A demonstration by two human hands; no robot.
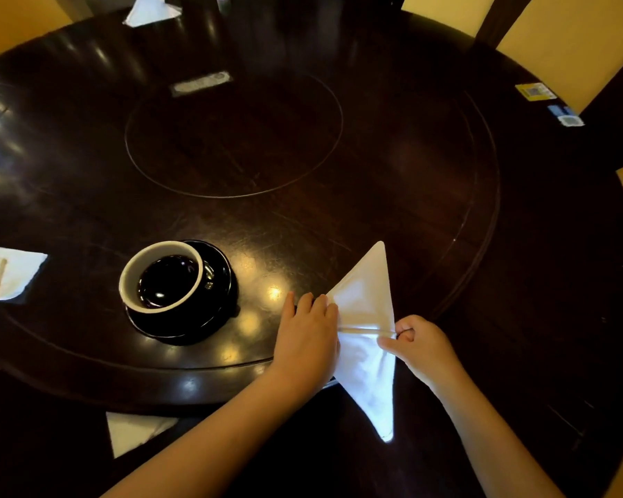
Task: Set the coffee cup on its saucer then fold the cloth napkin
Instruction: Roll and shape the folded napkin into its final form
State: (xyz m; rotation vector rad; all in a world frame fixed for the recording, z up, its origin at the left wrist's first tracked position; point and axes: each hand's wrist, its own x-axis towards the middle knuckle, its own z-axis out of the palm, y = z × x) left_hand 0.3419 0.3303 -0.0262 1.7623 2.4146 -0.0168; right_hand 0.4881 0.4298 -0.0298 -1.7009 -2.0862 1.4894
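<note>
A dark coffee cup (pixel 161 278) with a pale rim stands on its black saucer (pixel 216 314) on the dark round table (pixel 339 174), left of my hands. The white cloth napkin (pixel 365 303) lies to the right of it, folded into a long pointed shape with one tip pointing away and the other hanging over the table's near edge. My left hand (pixel 308 339) presses and grips the napkin's left corner. My right hand (pixel 423 345) pinches its right corner at the fold line.
A white paper napkin with a stick on it (pixel 0 274) lies at the left edge. Another white folded napkin (pixel 150 10) sits at the far side. A white sheet (pixel 130 431) shows below the table's near edge. Cream chairs (pixel 569 41) stand at the right.
</note>
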